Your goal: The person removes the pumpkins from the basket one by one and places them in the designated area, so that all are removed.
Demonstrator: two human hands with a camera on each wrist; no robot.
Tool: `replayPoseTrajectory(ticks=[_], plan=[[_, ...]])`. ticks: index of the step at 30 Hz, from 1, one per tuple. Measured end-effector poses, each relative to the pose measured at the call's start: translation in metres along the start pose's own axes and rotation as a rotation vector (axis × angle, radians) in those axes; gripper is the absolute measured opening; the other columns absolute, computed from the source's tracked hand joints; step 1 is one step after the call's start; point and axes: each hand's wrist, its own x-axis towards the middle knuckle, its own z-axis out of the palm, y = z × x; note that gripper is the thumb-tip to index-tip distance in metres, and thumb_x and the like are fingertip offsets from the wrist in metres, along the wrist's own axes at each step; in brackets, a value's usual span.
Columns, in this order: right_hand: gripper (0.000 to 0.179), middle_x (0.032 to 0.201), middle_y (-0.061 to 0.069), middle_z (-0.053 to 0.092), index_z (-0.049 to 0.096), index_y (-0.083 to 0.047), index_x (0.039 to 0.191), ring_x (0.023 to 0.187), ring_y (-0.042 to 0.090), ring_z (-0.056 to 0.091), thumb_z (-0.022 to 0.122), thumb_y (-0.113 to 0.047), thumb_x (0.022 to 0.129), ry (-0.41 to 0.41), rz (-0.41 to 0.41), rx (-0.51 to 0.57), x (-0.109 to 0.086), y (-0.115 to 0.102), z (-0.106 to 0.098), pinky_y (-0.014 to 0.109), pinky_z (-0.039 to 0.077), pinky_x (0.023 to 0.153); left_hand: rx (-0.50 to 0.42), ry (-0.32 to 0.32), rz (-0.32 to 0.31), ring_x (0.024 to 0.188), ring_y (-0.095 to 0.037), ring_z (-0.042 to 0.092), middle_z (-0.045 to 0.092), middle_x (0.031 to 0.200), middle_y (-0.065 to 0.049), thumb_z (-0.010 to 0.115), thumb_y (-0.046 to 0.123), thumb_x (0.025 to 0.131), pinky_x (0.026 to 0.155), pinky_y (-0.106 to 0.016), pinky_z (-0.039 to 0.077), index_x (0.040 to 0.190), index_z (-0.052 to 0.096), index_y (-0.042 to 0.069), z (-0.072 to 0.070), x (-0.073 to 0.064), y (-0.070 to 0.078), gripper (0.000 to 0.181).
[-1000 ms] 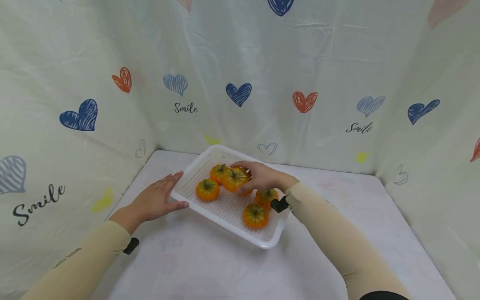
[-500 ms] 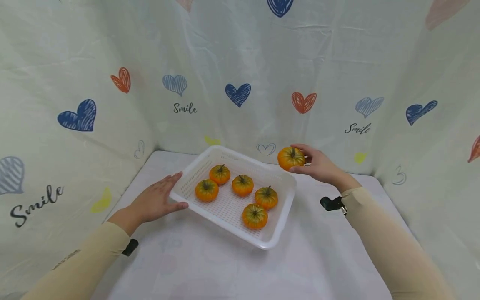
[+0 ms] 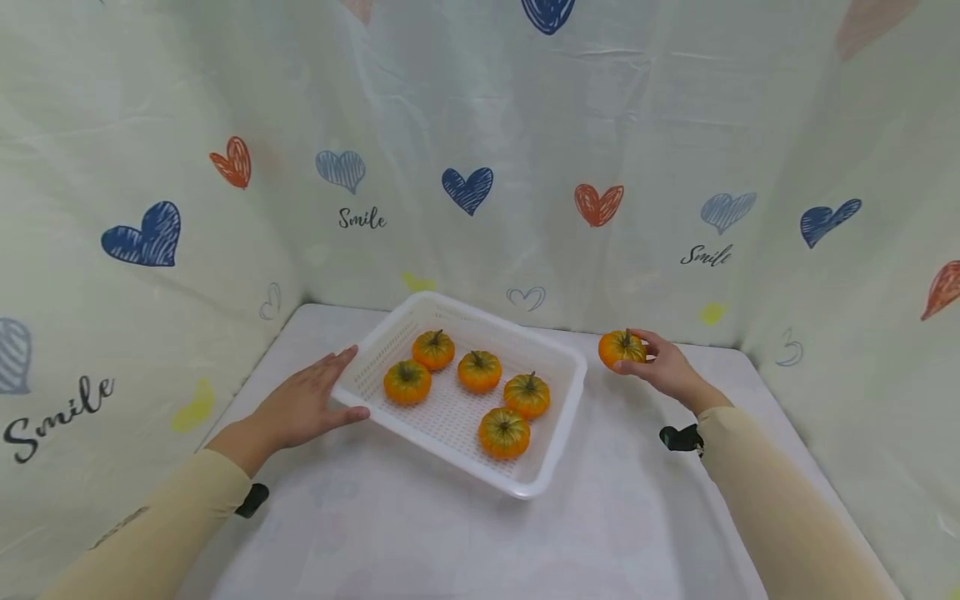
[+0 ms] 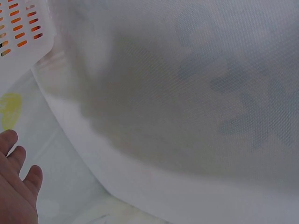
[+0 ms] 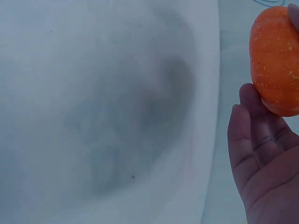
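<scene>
My right hand [image 3: 666, 368] holds a small orange pumpkin [image 3: 620, 348] from its right side, just right of the basket. In the right wrist view the thumb and fingertips press opposite sides of the pumpkin [image 5: 274, 60], which hangs over the white table. A white plastic basket [image 3: 448, 455] sits at an angle on the table with several more small pumpkins [image 3: 503, 432] inside. Fingers spread, my left hand [image 3: 300, 404] is at the basket's left corner, its thumb and fingertips right at the rim. The basket's slotted wall [image 4: 21, 60] shows in the left wrist view.
The white-covered table [image 3: 600, 517] has a back edge just behind the basket. A pale curtain [image 3: 525, 108] printed with hearts encloses the table at the back and both sides.
My right hand has lifted one pumpkin out of the basket, carried it right over the rim and then lowered it toward the table. The left hand has stayed at the basket corner.
</scene>
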Motion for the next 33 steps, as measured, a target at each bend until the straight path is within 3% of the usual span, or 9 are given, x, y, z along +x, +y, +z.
replayPoseTrajectory(ticks=[4, 11, 33], plan=[[0.100, 0.148, 0.031, 0.031, 0.027, -0.011, 0.157, 0.126, 0.047, 0.039, 0.076, -0.056, 0.082, -0.013, 0.052, -0.001, 0.012, 0.019, 0.020, 0.059, 0.041, 0.102, -0.009, 0.002, -0.003, 0.144, -0.047, 0.022, 0.026, 0.159, -0.024, 0.048, 0.087, 0.077, 0.111, -0.065, 0.022, 0.161, 0.012, 0.012, 0.001, -0.001, 0.000, 0.118], [0.099, 0.148, 0.035, 0.030, 0.028, -0.007, 0.155, 0.130, 0.049, 0.036, 0.075, -0.056, 0.083, -0.021, 0.064, -0.026, 0.020, 0.036, 0.038, 0.063, 0.034, 0.106, -0.007, 0.007, -0.007, 0.144, -0.047, 0.023, 0.027, 0.158, -0.025, 0.047, 0.087, 0.077, 0.111, -0.065, 0.023, 0.161, 0.011, 0.013, 0.005, 0.001, 0.000, 0.118], [0.099, 0.151, 0.035, 0.024, 0.022, -0.008, 0.158, 0.133, 0.051, 0.030, 0.072, -0.055, 0.087, -0.051, 0.089, -0.024, 0.022, 0.039, 0.043, 0.066, 0.028, 0.109, -0.010, 0.010, -0.002, 0.142, -0.048, 0.025, 0.027, 0.157, -0.027, 0.050, 0.084, 0.079, 0.111, -0.064, 0.024, 0.161, 0.011, 0.012, -0.002, -0.001, 0.002, 0.116]])
